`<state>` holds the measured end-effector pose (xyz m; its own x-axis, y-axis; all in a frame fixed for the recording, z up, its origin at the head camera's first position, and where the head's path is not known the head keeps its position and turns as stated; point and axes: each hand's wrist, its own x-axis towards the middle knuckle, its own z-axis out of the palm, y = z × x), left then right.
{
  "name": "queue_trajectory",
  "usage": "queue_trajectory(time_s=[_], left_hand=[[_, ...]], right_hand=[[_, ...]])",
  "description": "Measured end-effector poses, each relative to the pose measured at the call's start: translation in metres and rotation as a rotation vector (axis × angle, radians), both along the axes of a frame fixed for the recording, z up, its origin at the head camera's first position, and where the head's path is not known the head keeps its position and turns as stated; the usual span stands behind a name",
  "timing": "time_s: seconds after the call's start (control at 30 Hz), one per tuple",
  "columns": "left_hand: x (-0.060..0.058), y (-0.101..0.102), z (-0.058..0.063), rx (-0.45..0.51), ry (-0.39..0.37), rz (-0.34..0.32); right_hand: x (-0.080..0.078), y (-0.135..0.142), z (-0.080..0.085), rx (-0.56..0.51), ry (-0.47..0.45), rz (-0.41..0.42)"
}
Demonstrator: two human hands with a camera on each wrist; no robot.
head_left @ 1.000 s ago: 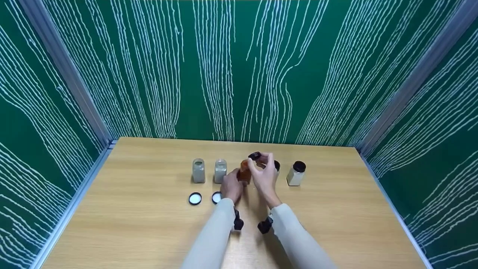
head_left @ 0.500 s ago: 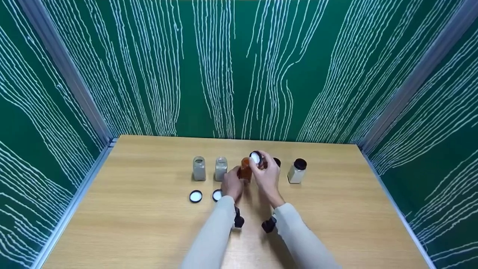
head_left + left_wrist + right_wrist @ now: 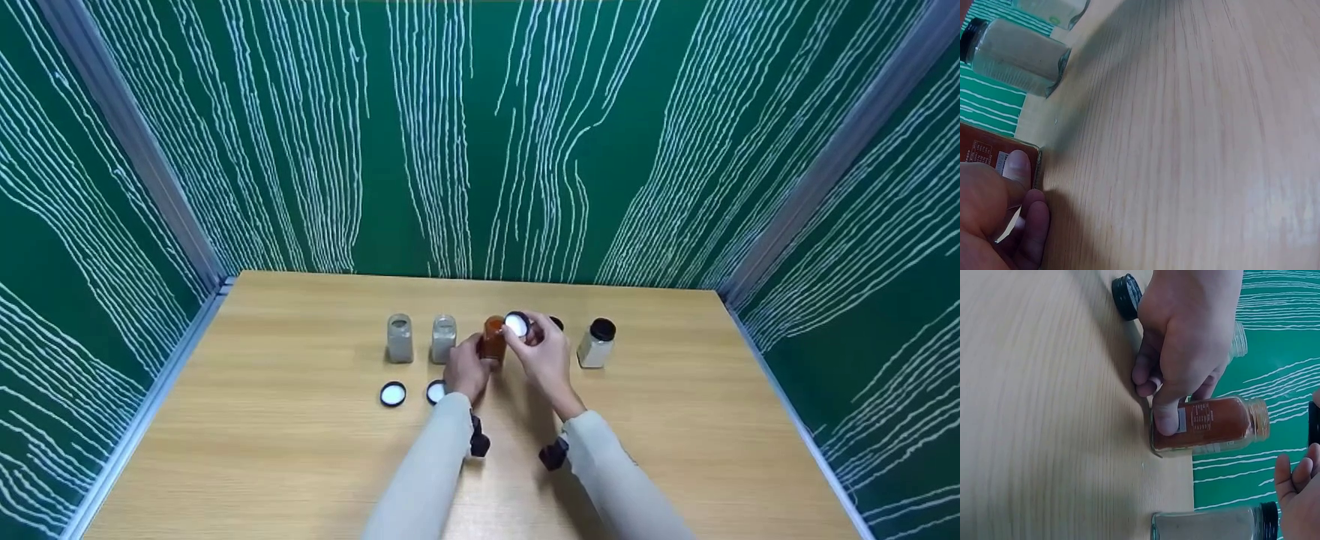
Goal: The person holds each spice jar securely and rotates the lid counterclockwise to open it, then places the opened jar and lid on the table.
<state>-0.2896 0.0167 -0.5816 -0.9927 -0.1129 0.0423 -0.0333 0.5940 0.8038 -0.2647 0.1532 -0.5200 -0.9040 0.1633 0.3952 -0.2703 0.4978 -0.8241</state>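
Observation:
A glass jar of red-brown powder (image 3: pixel 493 342) stands uncapped and upright on the table. My left hand (image 3: pixel 464 372) grips it low down, with the thumb (image 3: pixel 1167 419) pressed on its side in the right wrist view. Just right of the jar's mouth, my right hand (image 3: pixel 546 363) pinches a black lid (image 3: pixel 517 325) by its rim, the white inside facing the head camera. That lid is apart from the jar's threaded neck in the right wrist view, where only part of it shows at the edge.
Two uncapped jars, a left one (image 3: pixel 400 342) and a nearer one (image 3: pixel 443 342), stand left of the hands. A lid (image 3: pixel 392 394) and a partly hidden lid (image 3: pixel 435 391) lie before them, white side up. To the right stand a black-capped jar (image 3: pixel 597 343) and another mostly hidden jar (image 3: pixel 556 322).
My right hand has turned the lid from dark side showing to white inside showing, then shifted slightly down and right with it. The left hand still holds the jar in place.

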Motion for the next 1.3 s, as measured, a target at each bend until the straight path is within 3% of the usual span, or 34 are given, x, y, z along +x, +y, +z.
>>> queue_trajectory(time_s=[0.37, 0.73, 1.07, 1.3], left_hand=[[0.002, 0.001, -0.001, 0.044, -0.036, -0.009], [0.0, 0.001, -0.002, 0.018, -0.041, 0.001], [-0.001, 0.001, 0.0, 0.018, -0.008, 0.0], [-0.001, 0.002, 0.0, 0.04, -0.033, -0.005]], right_hand=[[0.01, 0.014, 0.002, 0.045, -0.073, 0.078], [0.02, 0.028, -0.002, 0.11, -0.115, 0.15], [0.026, 0.037, -0.008, 0.229, -0.083, 0.228], [0.029, 0.04, -0.014, 0.264, -0.115, 0.264]])
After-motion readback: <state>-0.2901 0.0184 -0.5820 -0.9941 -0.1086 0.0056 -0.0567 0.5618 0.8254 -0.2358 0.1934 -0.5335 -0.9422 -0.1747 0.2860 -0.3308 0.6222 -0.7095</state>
